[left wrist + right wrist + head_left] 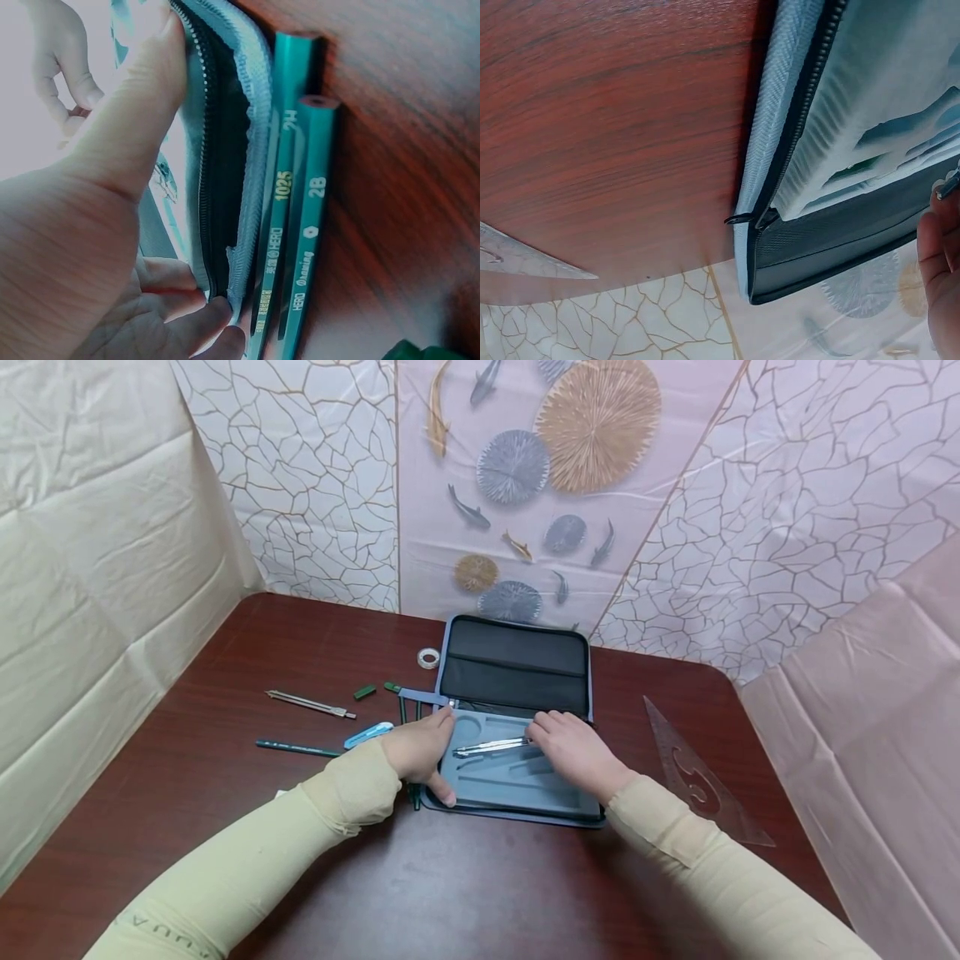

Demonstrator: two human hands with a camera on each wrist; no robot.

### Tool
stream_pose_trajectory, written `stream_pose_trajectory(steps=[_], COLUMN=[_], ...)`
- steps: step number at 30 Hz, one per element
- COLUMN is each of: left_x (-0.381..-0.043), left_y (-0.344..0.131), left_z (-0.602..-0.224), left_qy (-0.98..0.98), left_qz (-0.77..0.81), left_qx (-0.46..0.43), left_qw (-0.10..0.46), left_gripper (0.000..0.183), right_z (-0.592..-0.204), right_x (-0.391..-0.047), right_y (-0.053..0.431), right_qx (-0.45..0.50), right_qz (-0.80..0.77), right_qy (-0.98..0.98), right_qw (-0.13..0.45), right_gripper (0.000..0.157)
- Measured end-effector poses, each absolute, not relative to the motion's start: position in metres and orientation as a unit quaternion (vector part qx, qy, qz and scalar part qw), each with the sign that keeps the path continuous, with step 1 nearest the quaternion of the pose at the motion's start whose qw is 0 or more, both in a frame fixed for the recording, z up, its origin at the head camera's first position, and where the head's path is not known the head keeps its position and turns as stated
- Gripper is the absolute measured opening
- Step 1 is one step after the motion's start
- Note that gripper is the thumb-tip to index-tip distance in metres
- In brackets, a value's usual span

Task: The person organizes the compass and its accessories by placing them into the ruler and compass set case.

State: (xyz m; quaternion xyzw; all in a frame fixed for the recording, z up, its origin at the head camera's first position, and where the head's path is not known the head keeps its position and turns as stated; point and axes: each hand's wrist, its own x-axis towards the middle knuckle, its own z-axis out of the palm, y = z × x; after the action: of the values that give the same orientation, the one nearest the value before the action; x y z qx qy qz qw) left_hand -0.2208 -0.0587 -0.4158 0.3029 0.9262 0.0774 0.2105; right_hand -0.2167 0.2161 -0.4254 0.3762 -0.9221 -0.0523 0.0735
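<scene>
The zip case (514,814) lies unfolded on the table, its dark lid panel (517,664) raised at the back. In its base sits a light blue moulded tray (517,789) with shaped recesses. Above the tray my right hand (573,752) pinches one end of a metal compass (491,747), whose legs point left. My left hand (420,747) rests on the case's left edge, thumb and fingers spread apart, fingertips at the zip (204,150). Beside that edge lie two green pencils, one marked 2H (289,120), the other 2B (315,187).
Left of the case lie another compass (311,703), a dark green pencil (300,748), a light blue cutter-like tool (367,735) and a small green block (364,692). A white ring (428,658) sits near the lid. On the right lies a clear set square (701,777).
</scene>
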Motion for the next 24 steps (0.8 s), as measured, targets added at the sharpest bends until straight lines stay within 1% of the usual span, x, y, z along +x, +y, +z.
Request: stream_pose_trajectory(steps=[12, 24], left_x=[-0.221, -0.221], left_y=[-0.059, -0.060], left_z=[-0.415, -0.415], left_qy=[0.926, 0.925], left_qz=[0.078, 0.078], left_qx=[0.306, 0.308], left_qw=[0.208, 0.210], left_gripper=[0.124, 0.124], right_z=[-0.430, -0.438], right_x=[-0.222, -0.229], right_y=[0.218, 0.223], right_qx=[0.377, 0.388], right_qz=[-0.049, -0.041], right_qy=[-0.923, -0.918], right_qw=[0.059, 0.067], right_gripper=[0.024, 0.024])
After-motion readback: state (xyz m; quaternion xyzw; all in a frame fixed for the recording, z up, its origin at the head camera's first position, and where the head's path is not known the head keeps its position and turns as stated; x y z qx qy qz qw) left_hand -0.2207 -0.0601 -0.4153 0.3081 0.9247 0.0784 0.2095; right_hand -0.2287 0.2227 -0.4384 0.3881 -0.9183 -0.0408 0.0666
